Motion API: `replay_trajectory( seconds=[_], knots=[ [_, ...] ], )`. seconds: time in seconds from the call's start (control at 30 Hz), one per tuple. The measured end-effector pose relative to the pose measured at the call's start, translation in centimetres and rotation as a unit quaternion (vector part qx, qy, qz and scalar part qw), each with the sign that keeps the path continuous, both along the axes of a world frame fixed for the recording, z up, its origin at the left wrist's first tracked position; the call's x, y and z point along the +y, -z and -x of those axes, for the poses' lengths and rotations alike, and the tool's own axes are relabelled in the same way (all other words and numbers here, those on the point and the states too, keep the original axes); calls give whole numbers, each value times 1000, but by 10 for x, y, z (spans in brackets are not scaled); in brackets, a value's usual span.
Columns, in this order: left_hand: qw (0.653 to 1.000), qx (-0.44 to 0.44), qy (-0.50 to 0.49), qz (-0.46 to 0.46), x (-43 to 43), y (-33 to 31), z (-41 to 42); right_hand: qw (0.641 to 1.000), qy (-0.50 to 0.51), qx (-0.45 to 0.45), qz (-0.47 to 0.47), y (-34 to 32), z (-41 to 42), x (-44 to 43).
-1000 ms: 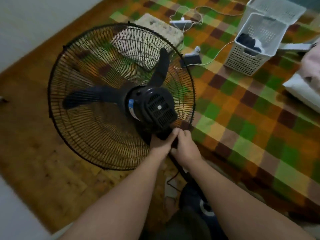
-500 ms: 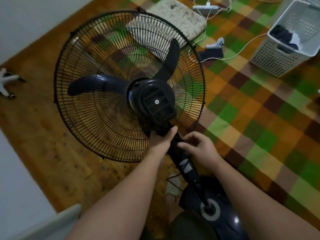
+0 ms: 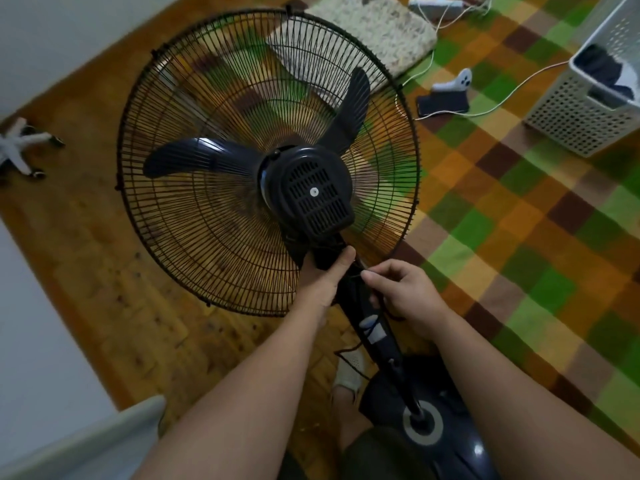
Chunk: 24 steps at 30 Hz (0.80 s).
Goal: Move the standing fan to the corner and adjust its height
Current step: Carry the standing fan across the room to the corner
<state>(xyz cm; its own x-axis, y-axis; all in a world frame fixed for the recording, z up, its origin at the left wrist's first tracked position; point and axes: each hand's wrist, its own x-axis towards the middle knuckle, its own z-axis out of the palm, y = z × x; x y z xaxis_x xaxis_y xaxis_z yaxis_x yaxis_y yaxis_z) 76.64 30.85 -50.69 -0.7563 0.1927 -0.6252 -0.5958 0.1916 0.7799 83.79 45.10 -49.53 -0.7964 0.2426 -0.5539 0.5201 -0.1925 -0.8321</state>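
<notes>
The dark blue standing fan [image 3: 313, 192] fills the middle of the view, its round wire cage [image 3: 194, 265] and three blades seen from behind. My left hand [image 3: 323, 273] grips the fan's neck just below the motor housing. My right hand [image 3: 403, 294] sits lower on the pole [image 3: 379, 336], fingers pinched around it and a thin dark cord. The pole runs down to the round base [image 3: 424, 426] on the floor beside my foot.
A green and brown chequered mat [image 3: 519, 237] covers the floor to the right. A white basket [image 3: 585, 109], a phone with cables [image 3: 443, 103] and a speckled cushion [image 3: 374, 29] lie beyond the fan. White walls meet at the left; a chair base [image 3: 24, 147] stands there.
My right hand slid down from beside the left hand onto the pole and now pinches it lower. The view shifted, showing more of the pole and base.
</notes>
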Motion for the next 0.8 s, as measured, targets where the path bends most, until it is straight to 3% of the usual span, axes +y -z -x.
replay_trajectory(
  seconds=[0.17,0.47,0.63,0.8],
  knots=[
    [999,15,19,28,-2,3,1,999,27,-3,-31,4,14,2],
    [997,-18,-63,43,-2,23,6,996,-79,19,-27,8,29,-9],
    [993,14,-105,44,2,35,8,991,-43,22,-121,24,29,-7],
    [992,35,-118,39,4,41,11,997,-24,-24,-67,47,12,-6]
  ],
)
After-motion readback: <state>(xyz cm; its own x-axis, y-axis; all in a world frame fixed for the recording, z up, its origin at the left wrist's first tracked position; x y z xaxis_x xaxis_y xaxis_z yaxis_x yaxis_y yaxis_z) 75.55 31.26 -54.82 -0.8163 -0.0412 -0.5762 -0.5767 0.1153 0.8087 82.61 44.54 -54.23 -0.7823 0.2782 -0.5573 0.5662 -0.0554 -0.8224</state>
